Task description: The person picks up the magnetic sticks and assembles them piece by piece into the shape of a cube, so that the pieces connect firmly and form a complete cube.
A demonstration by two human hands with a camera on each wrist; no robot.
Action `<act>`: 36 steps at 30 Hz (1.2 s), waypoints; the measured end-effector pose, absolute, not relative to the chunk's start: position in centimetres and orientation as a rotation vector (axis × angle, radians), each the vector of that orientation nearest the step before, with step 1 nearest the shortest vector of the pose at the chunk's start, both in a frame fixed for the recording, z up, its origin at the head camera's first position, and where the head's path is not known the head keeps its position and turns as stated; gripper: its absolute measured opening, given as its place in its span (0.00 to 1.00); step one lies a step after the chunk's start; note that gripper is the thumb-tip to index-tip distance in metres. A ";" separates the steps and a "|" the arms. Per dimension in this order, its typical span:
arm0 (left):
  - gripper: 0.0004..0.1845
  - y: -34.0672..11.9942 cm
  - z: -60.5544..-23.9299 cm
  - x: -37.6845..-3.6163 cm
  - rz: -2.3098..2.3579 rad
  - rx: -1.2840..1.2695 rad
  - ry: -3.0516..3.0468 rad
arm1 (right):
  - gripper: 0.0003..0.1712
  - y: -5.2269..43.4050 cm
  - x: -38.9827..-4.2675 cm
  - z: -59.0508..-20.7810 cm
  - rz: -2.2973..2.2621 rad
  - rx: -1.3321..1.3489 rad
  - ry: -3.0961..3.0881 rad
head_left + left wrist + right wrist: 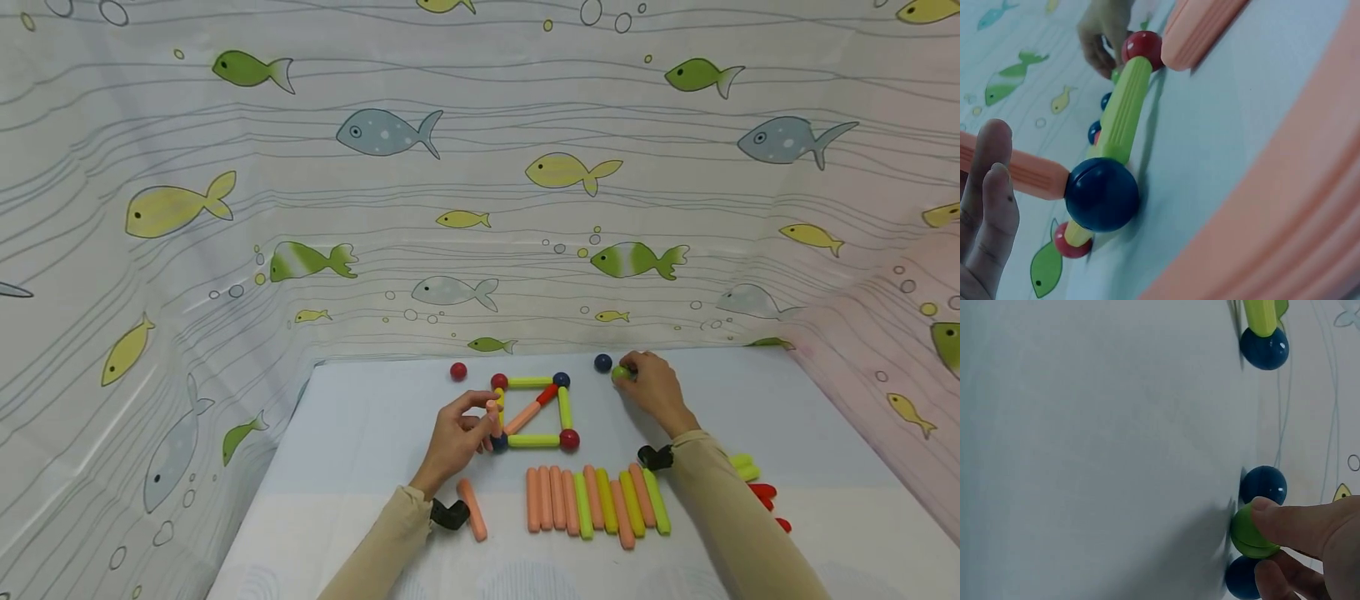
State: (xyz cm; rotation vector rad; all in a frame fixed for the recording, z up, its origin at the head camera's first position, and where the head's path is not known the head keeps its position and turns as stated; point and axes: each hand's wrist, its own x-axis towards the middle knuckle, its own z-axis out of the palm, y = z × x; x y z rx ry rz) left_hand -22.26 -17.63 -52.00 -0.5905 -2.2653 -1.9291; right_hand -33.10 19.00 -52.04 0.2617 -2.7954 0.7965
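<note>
The left hand (456,440) is pinching an upright orange rod (492,417) whose lower end is sitting on the dark blue ball (1102,194) at the near left corner of the square frame (533,410) on the desk (360,433). The right hand (654,389) is gripping a green ball (1251,531) between thumb and fingers at the far side of the desk, just beside a loose blue ball (603,362). A row of orange and green rods (596,500) is lying near the front edge, and a single orange rod (472,509) is lying by the left wrist.

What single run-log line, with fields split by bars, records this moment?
left hand: holds orange stick upright on dark blue ball | right hand: pinches green ball | table: square frame
</note>
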 end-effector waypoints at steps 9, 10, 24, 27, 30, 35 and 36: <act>0.13 -17.5 -52.0 -22.1 -1.961 -0.542 -2.270 | 0.19 18.8 -33.0 -51.8 0.810 0.228 -2.841; 0.13 -17.5 -52.0 -22.1 -1.958 -0.539 -2.270 | 0.20 18.9 -33.0 -51.8 0.822 0.231 -2.844; 0.15 -17.6 -51.9 -22.2 -1.915 -0.553 -2.270 | 0.19 17.3 -32.3 -50.0 1.148 0.487 -2.750; 0.15 -17.6 -51.9 -22.2 -1.921 -0.550 -2.266 | 0.19 15.7 -31.5 -49.0 1.285 0.527 -2.739; 0.16 -17.6 -51.9 -22.2 -1.922 -0.543 -2.260 | 0.19 13.8 -30.6 -48.1 1.385 0.577 -2.727; 0.15 -17.6 -51.9 -22.3 -1.907 -0.537 -2.252 | 0.17 10.3 -28.9 -47.1 1.493 0.737 -2.649; 0.15 -17.6 -51.9 -22.3 -1.906 -0.539 -2.250 | 0.17 9.6 -28.6 -46.9 1.512 0.773 -2.626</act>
